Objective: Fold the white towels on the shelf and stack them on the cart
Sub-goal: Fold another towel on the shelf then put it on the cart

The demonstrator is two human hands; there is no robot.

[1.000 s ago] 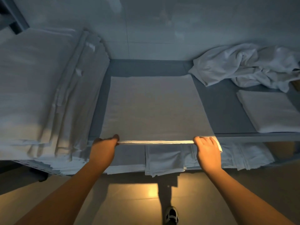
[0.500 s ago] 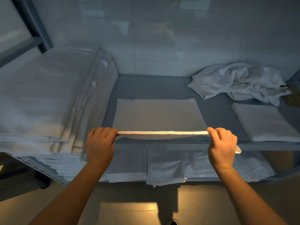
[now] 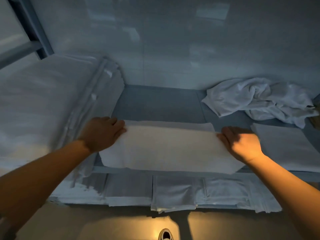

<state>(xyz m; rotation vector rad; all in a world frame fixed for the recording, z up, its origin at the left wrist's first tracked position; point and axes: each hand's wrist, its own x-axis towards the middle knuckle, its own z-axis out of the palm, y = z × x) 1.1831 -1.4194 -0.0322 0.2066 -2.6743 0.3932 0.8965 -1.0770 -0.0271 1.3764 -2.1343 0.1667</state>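
Note:
A white towel point(image 3: 170, 148) lies on the grey shelf point(image 3: 155, 104), its near half doubled over onto the far half. My left hand point(image 3: 102, 133) grips the left corner of the folded-over edge. My right hand point(image 3: 241, 143) grips the right corner of that edge. The towel's near fold hangs slightly over the shelf's front lip. A crumpled heap of white towels point(image 3: 259, 99) sits at the back right of the shelf. A folded white towel point(image 3: 285, 146) lies flat at the right, just beyond my right hand.
A tall stack of folded white linen point(image 3: 48, 108) fills the shelf's left side. Several folded cloths point(image 3: 173, 193) lie on a lower shelf below the front lip. A tiled wall point(image 3: 173, 40) closes the back. A shoe point(image 3: 165, 235) shows on the floor.
Both hands carried the towel's near edge up and forward over the far half, so the towel went from spread flat to doubled. The camera tilted upward.

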